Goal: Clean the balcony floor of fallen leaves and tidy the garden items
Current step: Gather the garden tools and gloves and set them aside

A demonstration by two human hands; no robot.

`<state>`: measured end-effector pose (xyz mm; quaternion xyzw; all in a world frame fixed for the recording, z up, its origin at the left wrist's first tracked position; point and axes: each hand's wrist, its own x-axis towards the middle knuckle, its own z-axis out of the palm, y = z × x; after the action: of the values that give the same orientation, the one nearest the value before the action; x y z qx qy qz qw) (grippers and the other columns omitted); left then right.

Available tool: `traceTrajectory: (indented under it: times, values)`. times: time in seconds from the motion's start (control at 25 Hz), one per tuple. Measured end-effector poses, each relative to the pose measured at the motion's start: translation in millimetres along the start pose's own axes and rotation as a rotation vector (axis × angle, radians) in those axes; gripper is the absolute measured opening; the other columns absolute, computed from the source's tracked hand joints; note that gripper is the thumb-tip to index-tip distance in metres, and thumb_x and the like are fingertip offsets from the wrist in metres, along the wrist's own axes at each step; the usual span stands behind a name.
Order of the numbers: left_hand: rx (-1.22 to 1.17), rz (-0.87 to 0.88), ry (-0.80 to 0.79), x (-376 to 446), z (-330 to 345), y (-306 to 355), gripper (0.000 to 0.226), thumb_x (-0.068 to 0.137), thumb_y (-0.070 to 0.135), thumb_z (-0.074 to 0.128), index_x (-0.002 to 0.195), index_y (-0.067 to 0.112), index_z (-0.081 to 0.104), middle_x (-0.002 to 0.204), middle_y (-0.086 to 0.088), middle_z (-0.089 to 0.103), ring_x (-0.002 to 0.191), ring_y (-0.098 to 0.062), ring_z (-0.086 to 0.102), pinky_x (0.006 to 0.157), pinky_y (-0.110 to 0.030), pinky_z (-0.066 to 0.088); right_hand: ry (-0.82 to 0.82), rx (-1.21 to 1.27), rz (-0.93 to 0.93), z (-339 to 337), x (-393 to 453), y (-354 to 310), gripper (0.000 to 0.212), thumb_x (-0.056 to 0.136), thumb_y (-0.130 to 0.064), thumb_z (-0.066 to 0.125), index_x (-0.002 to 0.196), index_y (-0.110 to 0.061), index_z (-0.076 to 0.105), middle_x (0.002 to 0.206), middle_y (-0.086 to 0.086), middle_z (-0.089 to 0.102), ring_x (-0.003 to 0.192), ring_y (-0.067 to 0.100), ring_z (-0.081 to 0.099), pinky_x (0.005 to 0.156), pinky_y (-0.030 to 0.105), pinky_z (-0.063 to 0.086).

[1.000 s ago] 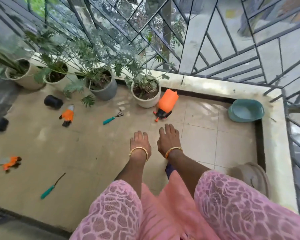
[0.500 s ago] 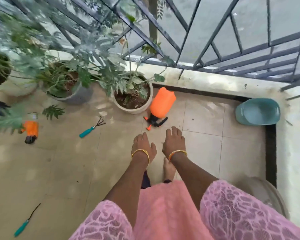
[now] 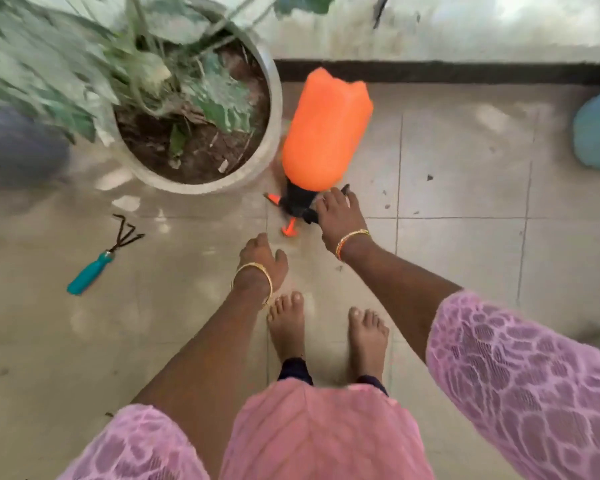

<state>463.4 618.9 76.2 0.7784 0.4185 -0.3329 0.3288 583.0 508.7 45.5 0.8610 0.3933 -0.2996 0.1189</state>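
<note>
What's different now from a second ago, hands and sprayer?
The right hand has gone forward and down onto the black pump head of the orange sprayer; whether it grips yet is unclear. The left hand has dropped back, holding nothing. The camera has come in closer. The sprayer still lies on its side by the plant pot, and the hand rake is unmoved.

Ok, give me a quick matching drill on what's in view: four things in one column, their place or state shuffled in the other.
Things:
1. orange sprayer
2. hand rake
3. plant pot
4. right hand

Place or state:
A. lying alone on the tiles at the left, teal handle nearest the person
B. on the sprayer's black pump head
C. tipped on its side, next to the pot
D. upright, soil and leaves inside

Pairs: 1-C, 2-A, 3-D, 4-B
</note>
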Motion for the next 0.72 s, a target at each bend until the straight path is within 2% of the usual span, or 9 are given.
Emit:
traceTrajectory:
  times: [0.08, 0.16, 0.28, 0.44, 0.6, 0.68, 0.72]
  values:
    - [0.038, 0.010, -0.007, 28.6, 10.9, -2.5, 0.054, 0.096, 0.023, 0.045, 0.144, 0.001, 0.030, 0.144, -0.023, 0.037, 0.133, -0.036, 0.035, 0.109, -0.035, 0.028, -0.013, -0.046, -0.009, 17.5, 21.8, -2.2, 0.047, 0.093, -0.013, 0.041, 0.138, 0.001, 0.035, 0.138, 0.020, 0.039, 0.133, 0.034, 0.029, 0.114, 0.054, 0.009]
    - [0.003, -0.037, -0.022, 45.2, 19.6, -3.6, 0.053, 0.096, 0.024, 0.046, 0.143, 0.002, 0.032, 0.144, -0.022, 0.037, 0.133, -0.036, 0.036, 0.109, -0.035, 0.029, -0.082, -0.063, 0.032, 27.8, 31.8, -5.5, 0.044, 0.095, -0.020, 0.042, 0.135, -0.001, 0.042, 0.135, 0.019, 0.043, 0.130, 0.034, 0.032, 0.113, 0.058, 0.004]
    - [-0.071, -0.094, -0.053, 42.4, 19.9, -2.0, 0.052, 0.096, 0.028, 0.046, 0.142, 0.007, 0.034, 0.145, -0.019, 0.039, 0.132, -0.034, 0.039, 0.109, -0.037, 0.033, -0.159, -0.113, 0.064, 22.9, 35.0, -4.1, 0.041, 0.096, -0.030, 0.046, 0.130, -0.010, 0.052, 0.135, 0.016, 0.045, 0.132, 0.035, 0.030, 0.114, 0.056, 0.004]
    - [-0.149, -0.120, -0.125, 7.5, 5.2, 0.0, 0.052, 0.096, 0.030, 0.047, 0.142, 0.009, 0.035, 0.145, -0.015, 0.041, 0.130, -0.032, 0.042, 0.108, -0.037, 0.034, -0.185, -0.163, -0.036, -1.4, 11.1, 5.7, 0.050, 0.089, -0.052, 0.049, 0.126, -0.020, 0.057, 0.134, 0.009, 0.049, 0.132, 0.034, 0.030, 0.115, 0.050, 0.004]
    - [-0.296, -0.195, -0.198, -42.9, -12.2, 13.1, 0.055, 0.094, 0.026, 0.053, 0.142, 0.006, 0.035, 0.139, -0.018, 0.047, 0.124, -0.031, 0.048, 0.107, -0.039, 0.037, -0.214, 0.167, 0.039, -37.4, -46.1, 14.5, 0.045, 0.093, -0.052, 0.044, 0.122, -0.021, 0.059, 0.129, 0.007, 0.051, 0.127, 0.033, 0.037, 0.113, 0.048, 0.011]
    - [-0.373, -0.247, -0.227, -70.7, -20.7, 27.0, 0.054, 0.093, 0.021, 0.054, 0.141, 0.006, 0.034, 0.124, -0.021, 0.055, 0.107, -0.028, 0.054, 0.098, -0.039, 0.044, -0.252, 0.446, 0.168, -54.3, -81.3, 21.4, 0.045, 0.094, -0.051, 0.042, 0.121, -0.019, 0.057, 0.128, 0.008, 0.050, 0.123, 0.032, 0.041, 0.108, 0.045, 0.020]
    - [-0.394, -0.262, -0.254, -84.9, -24.4, 34.1, 0.054, 0.093, 0.019, 0.055, 0.141, 0.006, 0.035, 0.114, -0.021, 0.057, 0.097, -0.025, 0.054, 0.089, -0.037, 0.047, -0.277, 0.623, 0.251, -59.4, -100.0, 25.0, 0.046, 0.094, -0.052, 0.042, 0.119, -0.017, 0.058, 0.125, 0.010, 0.052, 0.120, 0.032, 0.045, 0.105, 0.043, 0.028]
